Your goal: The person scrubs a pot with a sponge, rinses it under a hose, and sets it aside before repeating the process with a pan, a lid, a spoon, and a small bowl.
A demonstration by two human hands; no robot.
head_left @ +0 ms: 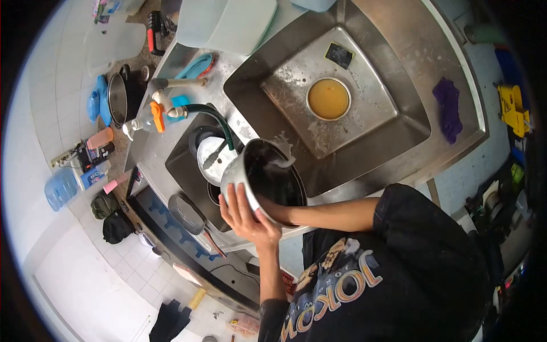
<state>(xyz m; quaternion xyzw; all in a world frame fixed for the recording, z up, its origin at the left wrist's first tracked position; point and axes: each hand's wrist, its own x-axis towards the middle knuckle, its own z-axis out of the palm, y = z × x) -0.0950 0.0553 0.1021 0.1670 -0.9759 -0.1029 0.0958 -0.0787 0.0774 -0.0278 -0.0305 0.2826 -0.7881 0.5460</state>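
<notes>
My left hand (250, 222) grips the outside of a silver metal pot (232, 174) with a dark inside, its fingers spread along the wall. The pot is tilted over the divider between two sink basins. My right forearm (336, 216) reaches into the pot, and the pot hides most of my right hand. Water (283, 153) splashes at the pot's far rim. A green hose (213, 113) from the tap (162, 100) ends near that rim. Behind the pot, a round shiny metal piece (213, 159) sits in the smaller basin (181, 157) with dark cookware.
The larger basin (319, 142) holds a dark scouring pad (340, 56) and yellowish liquid (329, 99) at its drain. A purple cloth (447, 109) lies on the right counter. A frying pan (185, 214) rests at the left edge. Pale plastic containers (233, 25) stand behind.
</notes>
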